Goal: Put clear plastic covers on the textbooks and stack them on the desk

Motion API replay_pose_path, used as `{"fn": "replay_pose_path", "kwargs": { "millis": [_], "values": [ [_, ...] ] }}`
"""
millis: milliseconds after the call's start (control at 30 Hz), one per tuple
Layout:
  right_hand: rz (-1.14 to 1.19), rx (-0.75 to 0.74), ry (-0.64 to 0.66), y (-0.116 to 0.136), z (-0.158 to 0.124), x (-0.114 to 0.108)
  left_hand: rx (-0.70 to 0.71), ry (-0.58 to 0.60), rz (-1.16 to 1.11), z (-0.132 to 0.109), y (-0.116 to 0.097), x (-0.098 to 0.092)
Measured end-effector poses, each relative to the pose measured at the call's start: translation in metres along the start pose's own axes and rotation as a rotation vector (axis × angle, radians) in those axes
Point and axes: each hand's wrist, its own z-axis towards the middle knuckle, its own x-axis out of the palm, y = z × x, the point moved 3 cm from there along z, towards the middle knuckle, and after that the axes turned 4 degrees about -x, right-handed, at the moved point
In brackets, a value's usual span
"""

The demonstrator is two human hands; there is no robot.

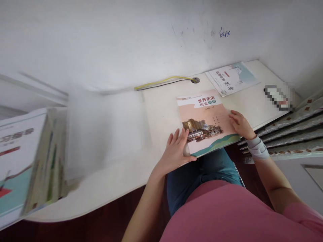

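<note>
a light, bendy workbook (205,126) is held by its side edges, left hand (174,153) and right hand (241,125) apart.

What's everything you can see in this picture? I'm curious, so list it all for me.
History workbook: 1, pink and green, held above the lap.
Booklet: 1, white and pale blue, back of desk.
Stack of books: 1, white and teal, blurred, far left.
Cable: 1, yellow, entering a desk hole.
Pixelated object: 1, unidentifiable, right of desk.
Patterned strips: several, grey, beside desk.
Desk: 1, white, ahead.
Wall: 1, white, behind desk.
Left hand: 1, on workbook.
Right hand: 1, on workbook.
Wrist brace: 1, grey, right wrist.
Shirt: 1, pink, torso.
Jeans: 1, blue, legs.
</note>
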Motion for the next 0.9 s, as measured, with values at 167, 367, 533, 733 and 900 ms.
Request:
{"fn": "replay_pose_path", "kwargs": {
  "millis": [167,367,533,733,900],
  "values": [
    [0.082,0.003,-0.025,0.004,-0.002,-0.001,-0.003,0.017,0.029,-0.003,-0.001,-0.004],
    [0.063,-0.044,-0.061,0.003,0.003,0.001,-0.071,-0.017,-0.103,0.016,0.000,-0.031],
    [-0.144,-0.064,-0.046,0.000,0.022,0.010,-0.274,-0.282,-0.048,0.065,0.010,-0.038],
    [-0.138,-0.073,-0.019,0.003,0.032,0.017,-0.323,-0.518,0.030,0.082,0.019,-0.020],
    [-0.166,-0.035,-0.018,-0.001,0.034,0.017,-0.355,-0.535,0.087,0.078,0.019,-0.016]
  ]
}}
